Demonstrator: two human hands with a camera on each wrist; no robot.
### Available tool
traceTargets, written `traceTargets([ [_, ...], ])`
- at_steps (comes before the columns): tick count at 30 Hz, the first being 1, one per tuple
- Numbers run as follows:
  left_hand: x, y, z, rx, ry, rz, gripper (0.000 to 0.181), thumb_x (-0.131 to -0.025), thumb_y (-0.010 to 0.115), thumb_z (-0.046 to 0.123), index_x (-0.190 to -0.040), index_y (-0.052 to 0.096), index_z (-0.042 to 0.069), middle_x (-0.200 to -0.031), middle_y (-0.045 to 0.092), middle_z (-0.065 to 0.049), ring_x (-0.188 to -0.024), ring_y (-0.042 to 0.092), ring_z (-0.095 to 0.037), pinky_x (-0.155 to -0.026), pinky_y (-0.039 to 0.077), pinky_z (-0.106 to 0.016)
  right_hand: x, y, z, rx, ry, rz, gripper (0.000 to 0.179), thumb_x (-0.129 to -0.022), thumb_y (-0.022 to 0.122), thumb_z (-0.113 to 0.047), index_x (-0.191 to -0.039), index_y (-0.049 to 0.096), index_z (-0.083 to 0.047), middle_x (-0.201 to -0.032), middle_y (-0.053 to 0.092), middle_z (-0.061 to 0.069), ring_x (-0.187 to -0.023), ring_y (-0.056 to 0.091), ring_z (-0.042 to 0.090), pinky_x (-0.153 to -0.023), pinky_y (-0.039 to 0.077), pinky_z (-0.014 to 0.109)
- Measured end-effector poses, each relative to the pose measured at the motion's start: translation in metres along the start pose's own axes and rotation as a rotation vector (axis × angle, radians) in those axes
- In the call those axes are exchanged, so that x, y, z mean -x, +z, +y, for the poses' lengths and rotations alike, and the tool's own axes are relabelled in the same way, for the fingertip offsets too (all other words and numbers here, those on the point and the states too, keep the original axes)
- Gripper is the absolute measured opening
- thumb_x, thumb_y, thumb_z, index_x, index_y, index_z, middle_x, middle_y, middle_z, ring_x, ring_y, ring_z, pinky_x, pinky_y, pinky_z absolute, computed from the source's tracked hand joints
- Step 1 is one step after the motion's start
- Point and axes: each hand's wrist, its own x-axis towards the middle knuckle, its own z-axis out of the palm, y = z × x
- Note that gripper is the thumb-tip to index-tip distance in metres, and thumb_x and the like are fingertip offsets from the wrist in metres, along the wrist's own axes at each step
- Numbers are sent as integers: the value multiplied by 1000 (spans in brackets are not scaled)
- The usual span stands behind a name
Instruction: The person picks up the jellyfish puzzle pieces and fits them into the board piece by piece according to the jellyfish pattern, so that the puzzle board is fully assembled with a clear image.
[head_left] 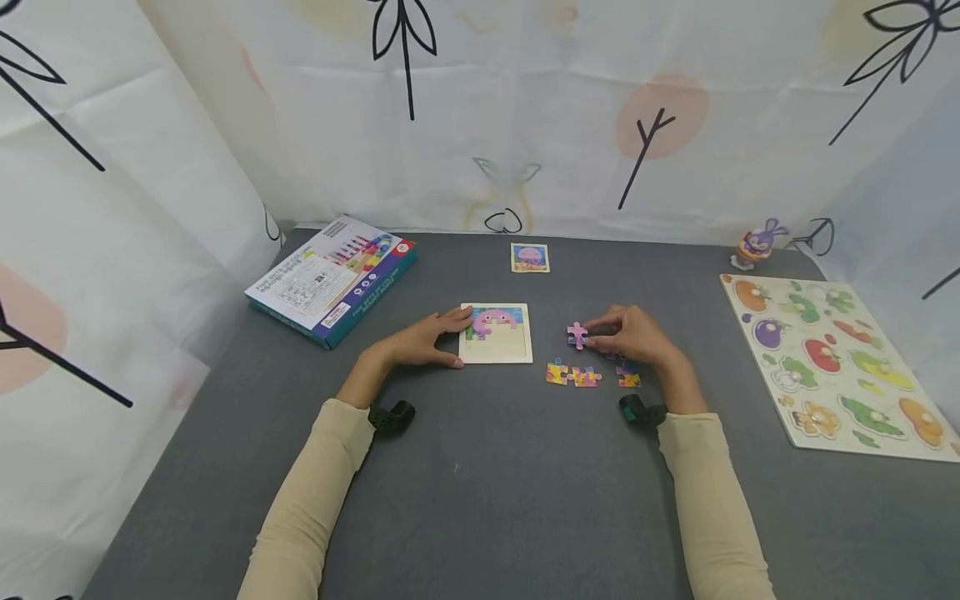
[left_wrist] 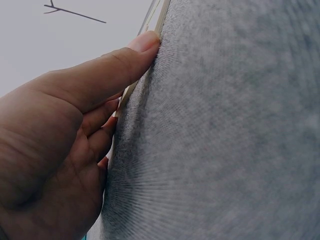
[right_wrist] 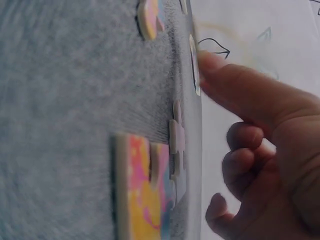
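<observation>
A small wooden puzzle board (head_left: 495, 350) lies on the table, its upper part filled with pieces of a pink and blue picture. My left hand (head_left: 431, 340) steadies its left side, thumb at the near corner and fingertips at the far one. In the left wrist view the thumb (left_wrist: 117, 70) touches the board's edge. To the right of the board, my right hand (head_left: 630, 335) pinches a pink and purple puzzle piece (head_left: 577, 335) between thumb and fingers. Below that hand lie loose yellow and pink puzzle pieces (head_left: 585, 377), another piece (head_left: 628, 380) and more partly hidden ones.
A small picture card (head_left: 529, 258) lies beyond the board. At the back left is a flat box (head_left: 330, 279). A vegetable peg board (head_left: 847, 367) lies at the right, with a small toy figure (head_left: 756, 245) behind it. White patterned cloth hangs around the table.
</observation>
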Motion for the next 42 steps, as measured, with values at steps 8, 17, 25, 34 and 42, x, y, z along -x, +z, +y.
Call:
traceTargets([
  [8, 3, -2, 2, -10, -1, 0, 83, -81, 67, 41, -147, 23, 13, -156, 8, -2, -144, 3, -22, -115, -2, -50, -10, 4, -16, 35, -48, 75, 33, -79, 73, -21, -107, 69, -4, -72, 45, 8, -61, 35, 20, -54, 32, 27],
  [17, 0, 0, 4, -42, -27, -4, 80, -83, 67, 32, -147, 23, 13, -156, 8, -2, -144, 4, -22, -116, 0, -48, -33, 21, -43, 21, -121, 78, 30, -77, 74, -19, -103, 71, -3, -69, 40, 5, -62, 30, 18, -55, 27, 29],
  [25, -1, -1, 5, -33, -19, -12, 80, -83, 67, 31, -146, 22, 12, -156, 9, -4, -144, 4, -23, -116, -1, -47, -50, 41, -64, 51, -168, 36, 28, -77, 74, -18, -101, 72, -4, -70, 46, 5, -60, 33, 16, -56, 27, 27],
  [34, 0, -2, 6, -22, -30, -12, 80, -83, 67, 31, -147, 22, 12, -156, 8, -4, -144, 4, -23, -115, -1, -48, -59, 54, -75, 49, -166, -11, 27, -77, 74, -20, -100, 73, -6, -72, 50, 6, -62, 39, 17, -56, 31, 27],
  [42, -1, -2, 6, -25, -34, -17, 79, -84, 66, 32, -147, 22, 12, -156, 9, -3, -144, 4, -22, -116, 0, -47, -64, 63, -79, 47, -193, -14, 26, -75, 75, -21, -97, 73, -6, -75, 55, 7, -64, 40, 16, -58, 30, 26],
])
